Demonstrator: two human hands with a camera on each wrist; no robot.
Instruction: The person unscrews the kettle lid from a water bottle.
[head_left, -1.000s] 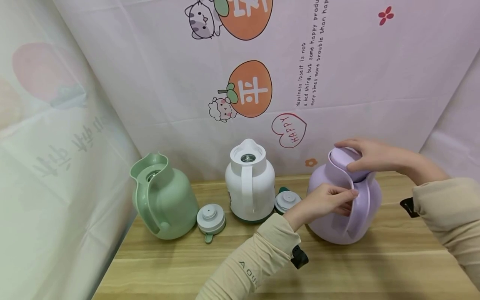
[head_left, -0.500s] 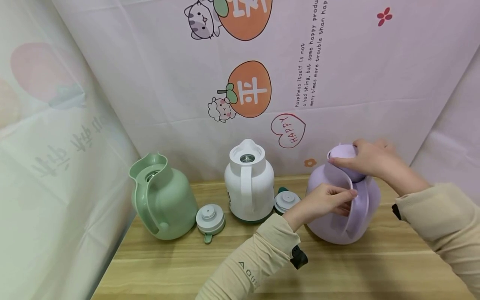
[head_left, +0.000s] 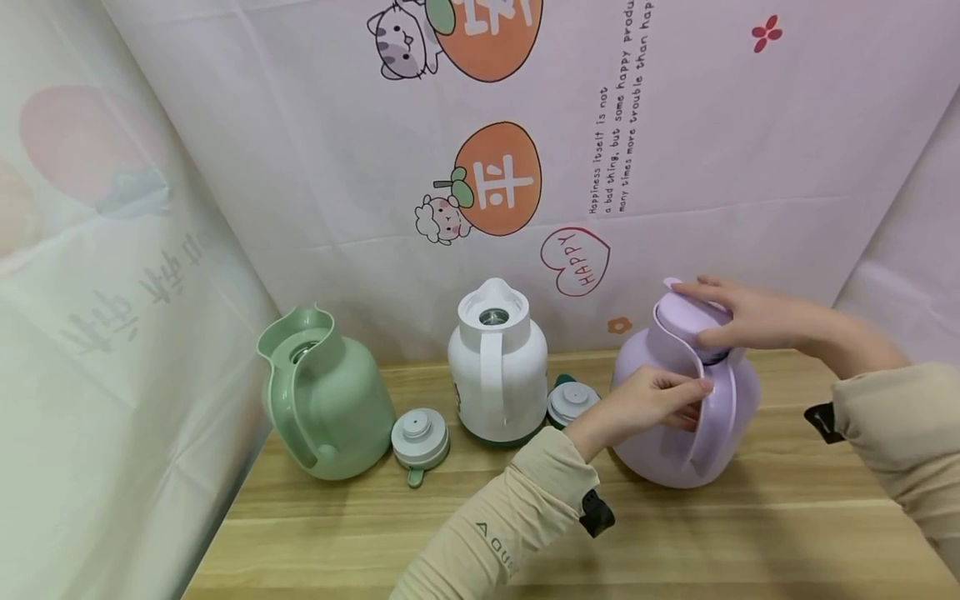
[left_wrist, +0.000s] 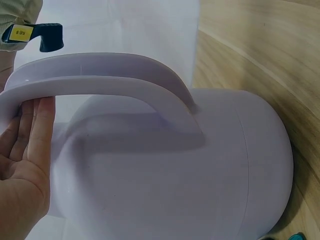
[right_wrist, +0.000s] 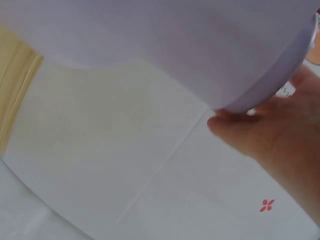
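Note:
A light purple vacuum jug (head_left: 660, 450) stands on the table at the right of the head view. My left hand (head_left: 648, 404) holds its handle (left_wrist: 110, 85) near the top, with the fingers passed through underneath, as the left wrist view shows. Over the jug's mouth, my right hand (head_left: 765, 315) grips the purple lid (head_left: 688, 317), thumb on the near side and fingers on the far side. A small tab sticks up at the lid's far edge, and a dark band shows beneath the lid. In the right wrist view the right hand (right_wrist: 280, 130) is at the lid's edge.
A white jug (head_left: 498, 383) and a green jug (head_left: 345, 408) stand lidless to the left. Beside the green one lies a grey-green lid (head_left: 422, 437). Another lid (head_left: 573, 402) lies between the white jug and my left forearm. A printed cloth (head_left: 337, 183) hangs behind.
My right hand has shifted its grip and turned on the lid; the lid's tab and a dark band under it now show. My left hand stays on the handle, and the jug has not moved.

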